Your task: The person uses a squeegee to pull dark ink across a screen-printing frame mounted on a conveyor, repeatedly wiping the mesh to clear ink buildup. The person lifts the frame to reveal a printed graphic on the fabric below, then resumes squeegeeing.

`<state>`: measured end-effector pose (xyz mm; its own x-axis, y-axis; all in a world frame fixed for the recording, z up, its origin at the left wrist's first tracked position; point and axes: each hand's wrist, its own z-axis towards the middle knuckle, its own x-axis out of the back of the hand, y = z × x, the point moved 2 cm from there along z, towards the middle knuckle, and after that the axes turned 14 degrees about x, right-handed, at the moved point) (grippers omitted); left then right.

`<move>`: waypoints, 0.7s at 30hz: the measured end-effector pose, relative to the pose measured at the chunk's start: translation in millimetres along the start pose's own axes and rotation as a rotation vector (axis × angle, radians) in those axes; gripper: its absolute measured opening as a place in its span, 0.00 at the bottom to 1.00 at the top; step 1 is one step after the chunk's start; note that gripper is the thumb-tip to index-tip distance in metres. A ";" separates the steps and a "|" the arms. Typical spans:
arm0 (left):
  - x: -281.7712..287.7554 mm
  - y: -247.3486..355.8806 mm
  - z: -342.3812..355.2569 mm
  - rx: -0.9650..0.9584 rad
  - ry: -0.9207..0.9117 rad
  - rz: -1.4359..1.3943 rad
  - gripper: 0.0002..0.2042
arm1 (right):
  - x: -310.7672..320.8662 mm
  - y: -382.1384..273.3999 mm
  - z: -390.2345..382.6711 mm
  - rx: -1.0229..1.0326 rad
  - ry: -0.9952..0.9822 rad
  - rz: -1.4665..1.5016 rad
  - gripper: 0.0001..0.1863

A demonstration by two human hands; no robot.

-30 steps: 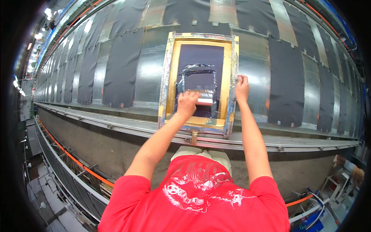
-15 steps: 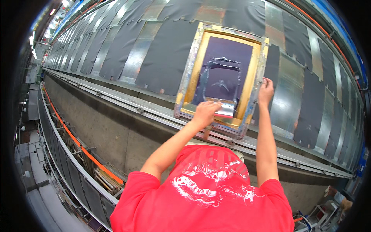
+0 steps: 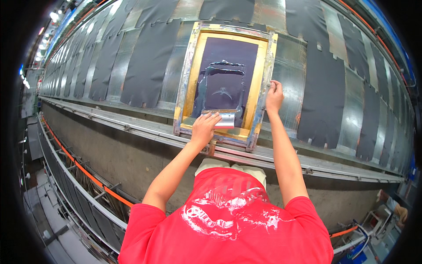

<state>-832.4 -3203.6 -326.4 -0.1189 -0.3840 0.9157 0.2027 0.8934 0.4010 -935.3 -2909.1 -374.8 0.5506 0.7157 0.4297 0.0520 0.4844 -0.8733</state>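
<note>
I wear a bright red short-sleeved T-shirt with white printed artwork (image 3: 231, 211), and beyond its hem show my pale trousers (image 3: 231, 168), close to the long silvery metal rail (image 3: 105, 116) that edges the bench. My left hand (image 3: 204, 130) is closed on the left end of a flat, wide squeegee with a silvery metal face and a red edge (image 3: 226, 120), which lies crosswise at the near end of the screen, its right part bare of my fingers. My right hand (image 3: 275, 97) is at the right outer side of the paint-smeared rectangular frame (image 3: 188, 75), thumb and fingers drawn together there; I cannot tell whether they pinch the frame or only rest against it. Inside the frame, a yellow border (image 3: 233, 36) surrounds a dark purple rectangular panel (image 3: 241, 53). Past the squeegee, the panel bears a pale fan-like mark (image 3: 221, 92), and farther up, a glossy dark wet band (image 3: 226, 69) runs across it. Around and beyond the frame, dark grey sheets (image 3: 147, 66) alternate with shiny metal strips of the bench (image 3: 285, 70), and white lights (image 3: 54, 16) glow at the far upper left.
</note>
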 end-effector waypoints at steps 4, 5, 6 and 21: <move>-2.4 -16.3 -30.7 -0.006 -0.016 -0.023 0.25 | -7.2 8.8 -0.3 0.026 -0.004 -0.056 0.11; -3.7 -18.8 -36.3 -0.034 -0.041 -0.005 0.25 | -9.7 13.2 -0.4 0.020 -0.002 -0.066 0.11; -5.2 -20.6 -40.8 -0.064 -0.066 0.013 0.25 | -11.4 18.1 -0.3 0.013 0.003 -0.077 0.11; -1.4 -21.3 194.6 -0.066 0.083 0.105 0.17 | -11.7 -2.2 -1.9 -0.044 -0.032 -0.091 0.11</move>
<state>-1025.8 -3176.7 -341.7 -0.0134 -0.3093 0.9509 0.2734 0.9136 0.3010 -940.3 -2919.5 -378.4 0.5147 0.6857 0.5146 0.1373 0.5266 -0.8390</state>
